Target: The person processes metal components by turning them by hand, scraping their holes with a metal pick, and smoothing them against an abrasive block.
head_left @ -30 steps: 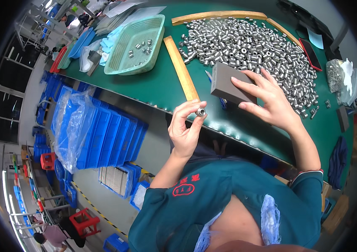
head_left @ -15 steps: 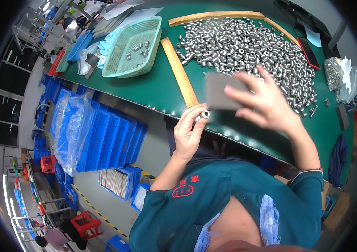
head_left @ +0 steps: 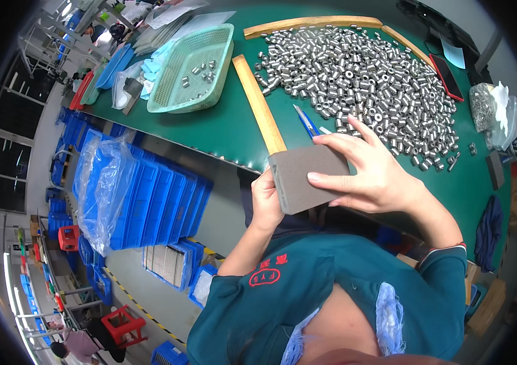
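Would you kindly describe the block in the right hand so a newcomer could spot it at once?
Start at the green table and its heap of small metal cylinders. Below the heap in the picture, the right hand holds a grey-brown block, partly hiding the left hand. Being held sets it apart from the dark block lying near the table's right edge.

We see on the person a short-sleeved shirt (head_left: 313,258) of dark green-blue colour, with an open neck. On its left chest we find a red marking (head_left: 264,278), an oval outline with small signs inside and more red signs above. The right sleeve (head_left: 443,267) ends in a narrow edging (head_left: 450,247) of red and white. At each side of the neck opening we notice light blue cloth (head_left: 390,322) with frayed threads. Both forearms are bare, as are the left hand (head_left: 266,198) and the right hand (head_left: 377,173).
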